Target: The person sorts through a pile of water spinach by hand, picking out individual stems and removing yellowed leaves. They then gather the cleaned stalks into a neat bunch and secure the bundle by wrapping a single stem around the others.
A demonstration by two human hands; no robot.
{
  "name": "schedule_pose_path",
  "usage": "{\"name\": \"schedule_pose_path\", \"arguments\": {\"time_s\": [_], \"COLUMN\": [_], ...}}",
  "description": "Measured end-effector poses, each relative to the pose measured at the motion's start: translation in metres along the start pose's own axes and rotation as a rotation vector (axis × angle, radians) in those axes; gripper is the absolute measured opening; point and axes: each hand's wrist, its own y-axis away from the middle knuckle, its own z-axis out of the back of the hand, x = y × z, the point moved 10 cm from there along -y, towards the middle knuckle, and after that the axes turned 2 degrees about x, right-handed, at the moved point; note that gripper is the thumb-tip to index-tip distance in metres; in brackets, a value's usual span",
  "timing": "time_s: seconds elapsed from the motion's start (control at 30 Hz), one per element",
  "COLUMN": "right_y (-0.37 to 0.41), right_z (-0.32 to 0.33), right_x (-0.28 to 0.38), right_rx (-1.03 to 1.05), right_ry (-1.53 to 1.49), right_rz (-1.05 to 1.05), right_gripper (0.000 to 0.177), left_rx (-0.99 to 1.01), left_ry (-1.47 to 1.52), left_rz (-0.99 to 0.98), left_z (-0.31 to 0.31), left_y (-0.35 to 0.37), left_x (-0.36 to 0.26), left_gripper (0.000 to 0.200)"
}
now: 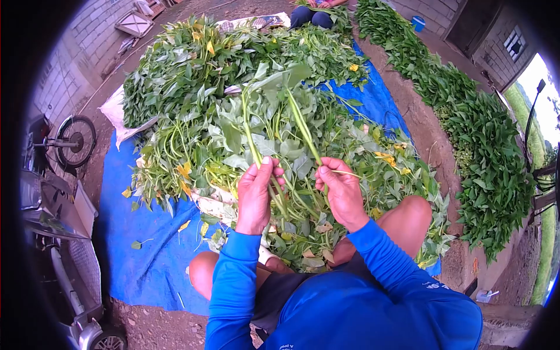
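Long green leafy stems are in both of my hands, raised over a heap of cut greens. My left hand (256, 189) is closed around the lower part of several stems (249, 131), whose leaves point away from me. Between the thumb and fingers of my right hand (341, 189) is another leafy stem (300, 119), with a thin stalk sticking out to the right. The two hands are apart. Below them lies the loose pile of leafy greens (192, 140), with some yellow leaves in it.
A blue tarp (146, 256) lies under the pile. Another person's knees (312, 17) show at the far end. Along the right runs a long row of bundled greens (466, 140) on a ledge. A motorcycle wheel (76, 142) stands at left, and a blue bucket (418, 23) sits far right.
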Motion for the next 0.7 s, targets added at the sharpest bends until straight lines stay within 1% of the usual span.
{"name": "schedule_pose_path", "arguments": {"time_s": [0.07,0.1,0.13,0.2,0.27,0.3,0.4,0.43,0.47,0.53,0.6,0.67,0.7], "right_y": [0.018,0.022,0.026,0.032,0.048,0.058,0.082,0.096,0.09,0.081,0.041,0.023,0.015], "right_z": [-0.029,-0.048,-0.057,-0.068,-0.08,-0.089,-0.102,-0.109,-0.096,-0.055,0.042,0.107,0.105], "right_x": [-0.009,-0.01,-0.011,0.002,0.033,0.046,0.05,0.054,0.054,0.057,0.027,0.007,0.026], "right_rx": [0.031,0.125,0.141,0.092,0.142,0.167,0.299,0.377,0.316,0.202,-0.193,0.107,0.02], "right_ry": [0.258,0.29,0.29,0.441,0.771,0.94,0.884,0.818,0.777,0.695,0.726,1.423,1.26], "right_rz": [0.022,0.043,0.098,0.298,0.586,0.729,0.838,0.885,0.814,0.675,0.044,-0.393,-0.258], "right_gripper": [0.028,0.027,0.026,0.023,0.02,0.02,0.021,0.021,0.02,0.022,0.025,0.03,0.03], "left_rx": [0.001,0.042,0.049,0.119,0.102,0.037,0.038,0.033,0.028,0.13,0.266,0.346,0.345], "left_ry": [0.056,0.077,0.085,0.052,0.103,0.077,0.144,0.135,0.151,0.277,0.401,0.461,0.443], "left_rz": [-0.003,-0.026,-0.04,-0.084,-0.074,-0.054,-0.061,-0.071,-0.047,0.01,0.066,0.12,0.131], "left_z": [-0.011,-0.018,-0.019,-0.011,-0.003,0.0,0.007,0.01,0.014,0.011,-0.001,-0.008,-0.011], "left_y": [0.003,0.003,0.002,-0.003,-0.003,-0.001,-0.003,-0.004,-0.006,-0.006,0.001,0.007,0.008], "left_x": [0.005,0.005,0.006,0.004,0.001,-0.001,-0.007,-0.012,-0.014,-0.018,-0.02,-0.018,-0.016], "left_gripper": [0.036,0.04,0.037,0.034,0.031,0.029,0.026,0.025,0.026,0.027,0.03,0.032,0.034]}}
